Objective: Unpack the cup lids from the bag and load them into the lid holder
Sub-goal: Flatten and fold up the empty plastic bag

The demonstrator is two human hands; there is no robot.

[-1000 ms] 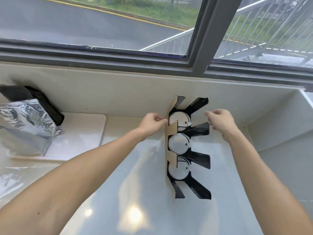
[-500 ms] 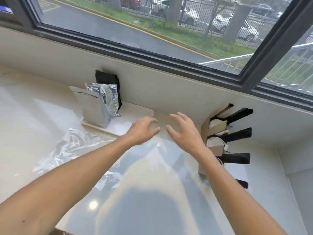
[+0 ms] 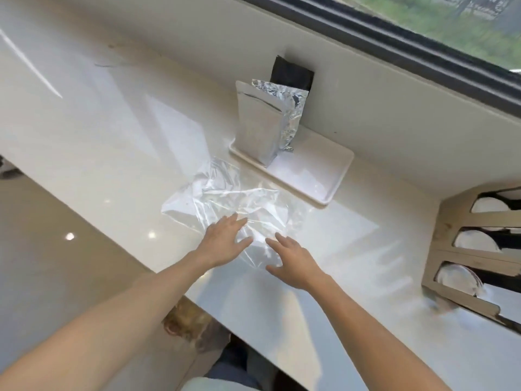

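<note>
A crumpled clear plastic bag point(image 3: 225, 198) lies flat on the white counter, and it looks empty. My left hand point(image 3: 222, 244) hovers over its near edge with fingers spread. My right hand point(image 3: 293, 261) is beside it, also spread, at the bag's near right corner. Whether either hand touches the plastic is unclear. The lid holder point(image 3: 462, 249), tan board with black dividers, stands at the far right edge, well away from both hands. White cup lids point(image 3: 473, 241) fill its three visible slots.
A white tray point(image 3: 318, 176) sits behind the bag against the wall, holding a silver foil pouch point(image 3: 262, 122) and a black pouch point(image 3: 293, 74). The counter's front edge point(image 3: 118, 230) runs diagonally at the left, with floor below. A window frame runs along the top.
Both hands left the lid holder and swung left to the plastic bag. The view turned left and down, so the holder now sits at the right edge.
</note>
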